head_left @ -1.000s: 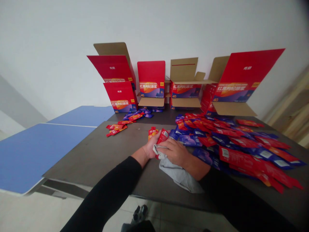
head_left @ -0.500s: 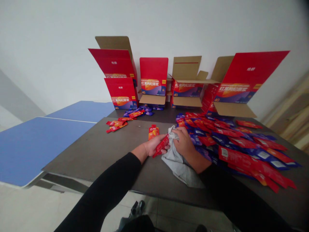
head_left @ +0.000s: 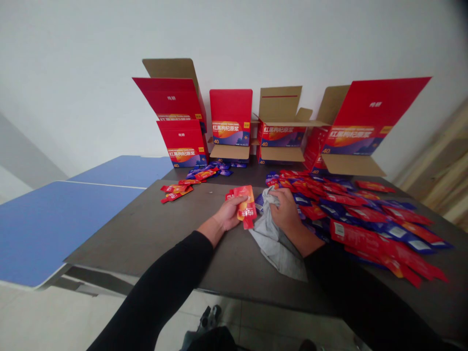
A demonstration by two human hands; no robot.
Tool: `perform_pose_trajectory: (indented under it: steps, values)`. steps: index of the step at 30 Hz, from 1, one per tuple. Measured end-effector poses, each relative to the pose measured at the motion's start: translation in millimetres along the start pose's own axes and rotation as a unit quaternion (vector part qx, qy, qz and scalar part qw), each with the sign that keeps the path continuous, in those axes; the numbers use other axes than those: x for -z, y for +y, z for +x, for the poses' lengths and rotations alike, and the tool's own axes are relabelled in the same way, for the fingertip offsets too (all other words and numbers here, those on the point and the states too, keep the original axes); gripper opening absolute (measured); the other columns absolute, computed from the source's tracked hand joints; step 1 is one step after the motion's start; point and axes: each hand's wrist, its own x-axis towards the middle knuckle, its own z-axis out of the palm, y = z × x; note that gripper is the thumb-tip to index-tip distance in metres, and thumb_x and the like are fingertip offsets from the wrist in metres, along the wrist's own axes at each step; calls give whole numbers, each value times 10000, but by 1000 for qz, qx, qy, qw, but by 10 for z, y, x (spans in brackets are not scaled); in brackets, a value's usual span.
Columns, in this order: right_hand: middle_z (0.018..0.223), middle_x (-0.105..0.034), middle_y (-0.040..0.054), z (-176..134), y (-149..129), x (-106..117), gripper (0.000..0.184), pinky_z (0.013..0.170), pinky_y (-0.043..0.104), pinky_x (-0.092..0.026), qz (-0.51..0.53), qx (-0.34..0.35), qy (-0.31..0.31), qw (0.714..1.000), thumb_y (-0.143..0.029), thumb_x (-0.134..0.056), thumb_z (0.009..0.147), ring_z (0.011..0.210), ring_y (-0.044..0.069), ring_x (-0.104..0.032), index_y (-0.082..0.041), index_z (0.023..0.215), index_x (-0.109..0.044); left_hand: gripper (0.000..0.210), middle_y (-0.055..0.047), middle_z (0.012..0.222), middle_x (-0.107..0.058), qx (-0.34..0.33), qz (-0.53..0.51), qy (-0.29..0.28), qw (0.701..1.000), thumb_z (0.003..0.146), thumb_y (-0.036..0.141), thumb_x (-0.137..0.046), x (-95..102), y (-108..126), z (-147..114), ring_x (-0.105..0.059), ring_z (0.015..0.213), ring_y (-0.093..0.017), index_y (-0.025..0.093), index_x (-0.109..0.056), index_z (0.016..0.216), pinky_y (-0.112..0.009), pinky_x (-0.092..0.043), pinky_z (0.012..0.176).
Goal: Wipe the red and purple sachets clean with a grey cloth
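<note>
My left hand (head_left: pixel 228 213) is closed on a red and orange sachet (head_left: pixel 246 201), its printed front turned up and its narrow spout end pointing toward me. Another red sachet (head_left: pixel 229 194) lies on the table behind it, mostly hidden. A grey cloth (head_left: pixel 271 234) is bunched in my right hand (head_left: pixel 284 206), and its loose end drapes down onto the dark table (head_left: pixel 146 239). Right beside the right hand spreads a large pile of red and purple sachets (head_left: pixel 354 204). The cloth and the held sachet are close together, with a purple sachet partly visible between them.
Open red cartons (head_left: pixel 229 117) stand along the back against the wall, including a large one (head_left: pixel 358 131) at right with flaps spread. Small groups of red sachets (head_left: pixel 176 191) and purple sachets (head_left: pixel 215 168) lie at back left. A blue table (head_left: pixel 54 224) adjoins at left.
The sachet in my left hand has turned over, from edge-on against the cloth to its orange front showing. My right hand and the cloth have moved slightly right, away from it.
</note>
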Motion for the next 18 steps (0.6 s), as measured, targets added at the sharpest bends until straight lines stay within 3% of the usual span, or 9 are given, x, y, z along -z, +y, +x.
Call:
perform_pose_trajectory:
  steps: [6, 13, 18]
  values:
    - [1061, -580, 89, -5, 4, 11, 401, 1004, 483, -523, 7, 1, 1, 1000, -71, -510, 749, 1054, 273, -586, -218, 1096, -646, 172, -50, 777, -687, -113, 13, 59, 992, 884, 291, -693, 3, -31, 73, -678, 648, -169, 149, -610, 933, -325, -586, 679]
    - [1043, -581, 96, 21, -27, 37, 382, 958, 471, -543, -5, -2, 15, 1000, -66, -508, 746, 1014, 274, -599, -211, 1069, -652, 160, 35, 741, -623, -145, 34, 130, 980, 891, 220, -625, 37, 22, 106, -603, 516, -83, 220, -515, 1007, -173, -504, 504]
    - [1047, -586, 95, 18, -31, 44, 416, 961, 469, -541, -3, 4, 20, 1000, -57, -510, 732, 1024, 275, -598, -212, 1086, -661, 325, -56, 954, -697, -126, -38, 118, 984, 845, 57, -566, 8, 62, 49, -724, 788, -158, 186, -505, 1137, -257, -610, 687]
